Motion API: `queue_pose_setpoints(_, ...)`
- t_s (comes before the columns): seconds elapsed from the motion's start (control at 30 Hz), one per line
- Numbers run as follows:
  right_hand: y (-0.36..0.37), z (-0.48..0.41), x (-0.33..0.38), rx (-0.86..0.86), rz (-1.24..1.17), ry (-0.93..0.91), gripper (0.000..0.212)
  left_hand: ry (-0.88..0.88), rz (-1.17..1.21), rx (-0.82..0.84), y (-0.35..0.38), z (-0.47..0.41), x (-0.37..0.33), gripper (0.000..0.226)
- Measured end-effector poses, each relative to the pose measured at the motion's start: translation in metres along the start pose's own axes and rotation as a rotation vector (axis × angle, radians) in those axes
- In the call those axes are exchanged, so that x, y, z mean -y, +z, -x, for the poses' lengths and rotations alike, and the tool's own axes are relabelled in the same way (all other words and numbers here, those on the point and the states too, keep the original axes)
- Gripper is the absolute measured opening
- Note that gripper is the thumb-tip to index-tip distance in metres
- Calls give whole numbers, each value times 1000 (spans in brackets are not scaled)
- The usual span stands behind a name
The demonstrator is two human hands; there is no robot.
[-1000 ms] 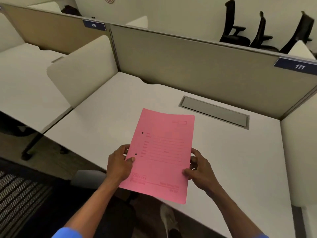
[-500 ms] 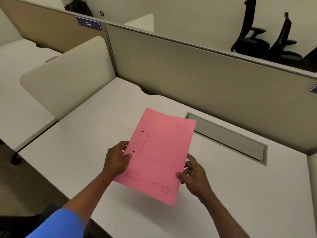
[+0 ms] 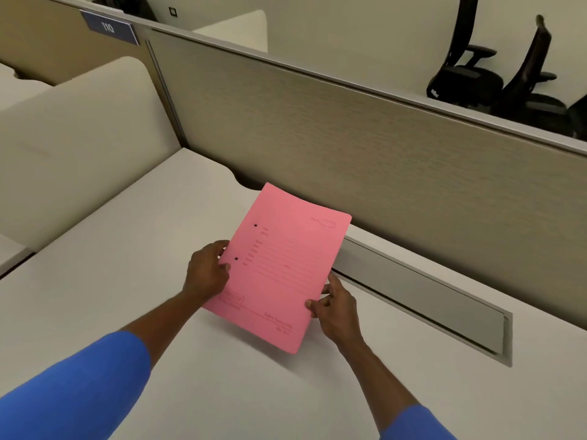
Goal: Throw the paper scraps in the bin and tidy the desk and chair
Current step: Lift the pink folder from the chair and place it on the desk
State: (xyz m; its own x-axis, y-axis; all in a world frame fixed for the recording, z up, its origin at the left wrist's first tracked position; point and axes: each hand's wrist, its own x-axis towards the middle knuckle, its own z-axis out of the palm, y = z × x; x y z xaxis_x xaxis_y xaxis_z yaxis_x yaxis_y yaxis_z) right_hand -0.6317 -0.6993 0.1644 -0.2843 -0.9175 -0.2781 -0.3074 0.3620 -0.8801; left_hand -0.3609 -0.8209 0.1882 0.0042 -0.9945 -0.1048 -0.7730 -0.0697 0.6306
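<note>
Hands: my left hand [image 3: 206, 274] and right hand [image 3: 336, 308] grip the pink printed card folder [image 3: 282, 268].
Change: folder carried farther over the white tabletop [image 3: 127, 249], nearer placing.

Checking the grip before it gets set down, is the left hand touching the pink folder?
Touching. The head view shows the left hand pinching the pink folder at its left edge, thumb on the front near the lower punched hole.

You have carried the pink paper folder [image 3: 279, 268] away from the counter's [image 3: 127, 281] near edge toward its back edge; its far corner now overlaps the grey metal cable tray lid [image 3: 422, 300]. Your view has swung left, losing the 111 label.
</note>
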Motion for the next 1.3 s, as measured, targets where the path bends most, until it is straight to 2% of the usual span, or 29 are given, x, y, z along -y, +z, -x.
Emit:
queue_pose_setpoints(0.23,14,-47,-5,-23,21,37,75,-26,-59,16,27,-54,4,48)
queue_pose_setpoints(0.43,22,-73,-12,-31,59,26,65,-5,-140,20,44,-81,7,53)
queue_pose_setpoints(0.73,35,-99,-27,-73,54,104,58,7,-252,63,66,-108,7,56)
queue_pose_setpoints(0.93,36,-117,-28,-99,78,78,45,-4,-311,86,70,-123,1,57)
queue_pose_setpoints(1.1,43,-122,-26,-142,139,71,38,-3,-402,99,71,-128,-3,43)
queue_pose_setpoints(1.3,52,-123,-25,-179,264,65,38,6,-499,132,72,-129,-7,40)
